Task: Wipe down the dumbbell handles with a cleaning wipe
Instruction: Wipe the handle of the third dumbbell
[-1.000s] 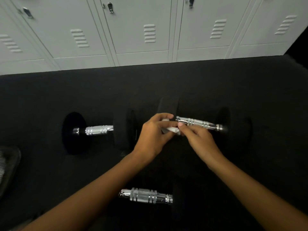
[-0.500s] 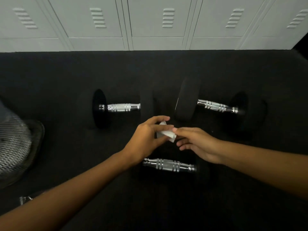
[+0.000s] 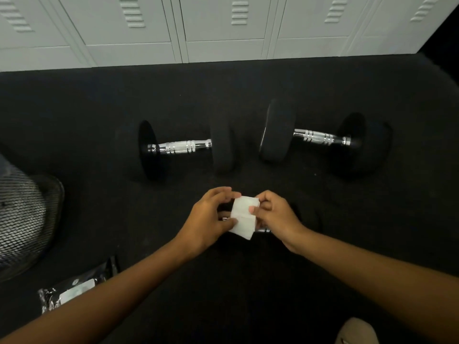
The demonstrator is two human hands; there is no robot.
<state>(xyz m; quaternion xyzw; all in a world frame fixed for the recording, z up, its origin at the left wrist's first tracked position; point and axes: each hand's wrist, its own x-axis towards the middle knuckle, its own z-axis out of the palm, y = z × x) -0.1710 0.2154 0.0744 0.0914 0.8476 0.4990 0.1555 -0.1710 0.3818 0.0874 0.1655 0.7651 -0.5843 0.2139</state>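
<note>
A white cleaning wipe is stretched flat between my left hand and my right hand, both pinching its edges. Directly beneath them lies the near dumbbell, almost wholly hidden, with only a short chrome bit of its handle showing. Farther back on the black floor lie two other dumbbells with black heads: the left dumbbell and the right dumbbell, their chrome handles bare and untouched.
A dark pack of wipes lies at the lower left beside my left forearm. A black mesh object sits at the left edge. White lockers line the far edge of the black mat.
Both hands drew back from the right dumbbell's handle toward me and now hold the wipe spread over the near dumbbell. The view tilted down, bringing the wipes pack into sight.
</note>
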